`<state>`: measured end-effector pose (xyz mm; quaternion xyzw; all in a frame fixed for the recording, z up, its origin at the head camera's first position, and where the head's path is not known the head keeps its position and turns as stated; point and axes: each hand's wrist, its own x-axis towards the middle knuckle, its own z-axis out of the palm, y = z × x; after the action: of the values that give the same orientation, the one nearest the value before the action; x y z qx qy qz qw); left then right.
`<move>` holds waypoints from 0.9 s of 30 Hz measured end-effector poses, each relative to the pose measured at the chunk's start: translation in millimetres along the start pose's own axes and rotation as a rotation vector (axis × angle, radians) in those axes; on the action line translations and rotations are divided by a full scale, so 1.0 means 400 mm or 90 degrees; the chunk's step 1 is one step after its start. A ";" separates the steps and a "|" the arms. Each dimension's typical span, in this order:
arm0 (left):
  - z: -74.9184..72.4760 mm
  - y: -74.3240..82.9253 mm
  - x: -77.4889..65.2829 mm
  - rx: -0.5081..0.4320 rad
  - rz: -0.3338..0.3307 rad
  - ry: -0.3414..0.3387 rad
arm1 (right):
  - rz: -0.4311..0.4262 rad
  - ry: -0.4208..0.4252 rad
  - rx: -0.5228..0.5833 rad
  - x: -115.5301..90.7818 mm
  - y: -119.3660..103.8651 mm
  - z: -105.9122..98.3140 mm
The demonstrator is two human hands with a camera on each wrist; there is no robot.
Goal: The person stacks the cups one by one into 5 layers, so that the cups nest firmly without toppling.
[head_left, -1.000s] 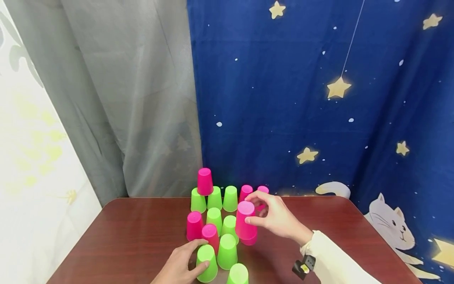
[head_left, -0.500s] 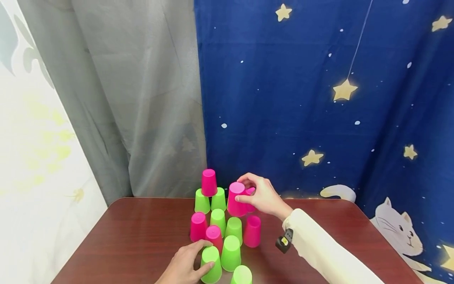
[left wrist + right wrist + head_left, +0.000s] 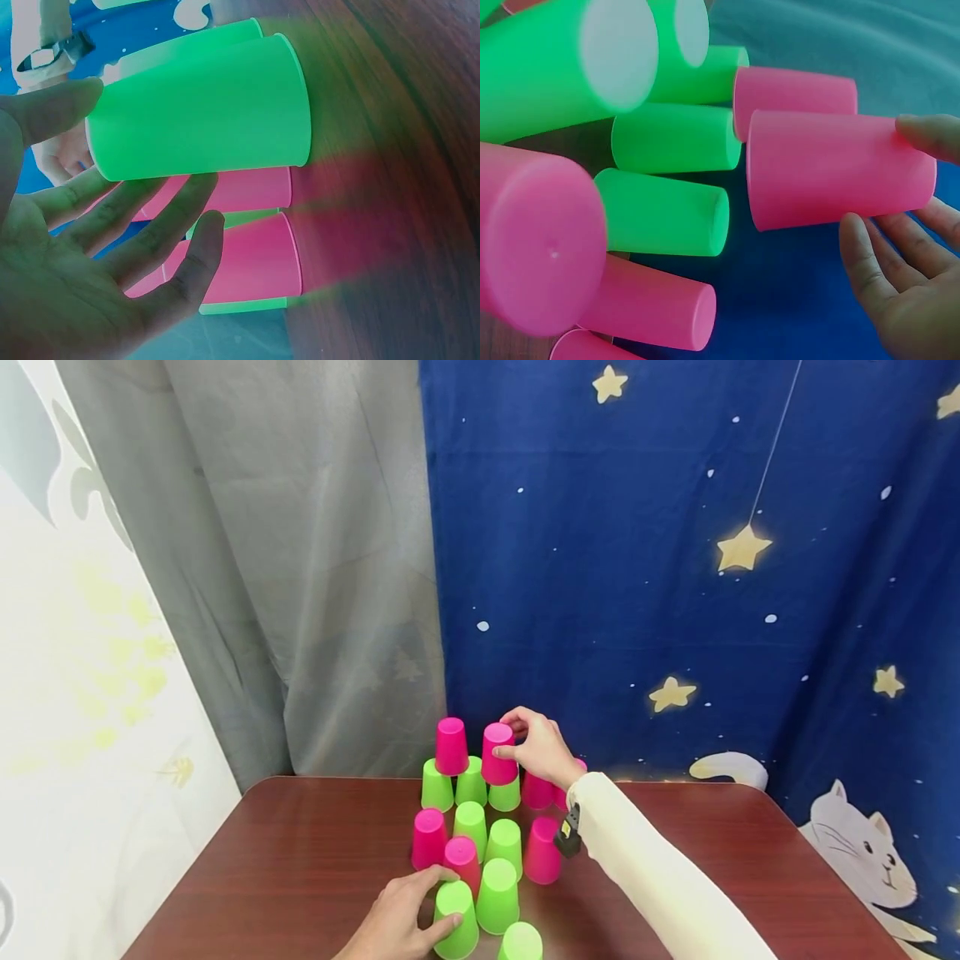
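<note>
My right hand [image 3: 546,752] grips an upside-down pink cup [image 3: 498,760] near its base, thumb on one side and fingers on the other. The cup is over the back row, overlapping a green cup [image 3: 505,797] in the head view. Beside it, another pink cup [image 3: 452,747] stands on two green cups. In the right wrist view the held cup [image 3: 832,171] is level with that neighbour [image 3: 799,94]. At the front, my left hand [image 3: 399,917] holds a green cup [image 3: 456,922] between thumb and fingers. This cup [image 3: 202,109] stands rim down on the table in the left wrist view.
Several upside-down green and pink cups stand in rows on the brown table [image 3: 300,877], including a pink one [image 3: 542,852] under the right forearm and a green one [image 3: 521,942] at the front. Grey [image 3: 352,610] and blue [image 3: 585,568] curtains hang behind.
My right hand has carried the pink cup from the middle right of the table back and up to the back row's upper level. The left hand stays at its green cup.
</note>
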<state>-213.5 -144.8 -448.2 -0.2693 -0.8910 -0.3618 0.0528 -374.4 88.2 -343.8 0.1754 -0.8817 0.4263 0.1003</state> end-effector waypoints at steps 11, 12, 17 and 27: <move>0.000 0.000 -0.003 0.030 0.016 0.016 | 0.050 0.047 -0.005 0.045 0.027 0.060; 0.000 0.000 -0.004 0.034 0.018 0.018 | 0.052 0.054 -0.004 0.048 0.030 0.066; 0.000 0.000 -0.002 0.028 0.007 0.007 | 0.064 0.079 0.001 0.060 0.037 0.088; -0.007 0.004 0.000 0.012 -0.025 -0.013 | 0.081 0.080 -0.020 0.068 0.032 0.111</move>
<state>-212.9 -145.5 -445.2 -0.2546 -0.8999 -0.3519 0.0390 -405.8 54.6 -371.4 0.0901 -0.8896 0.4283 0.1309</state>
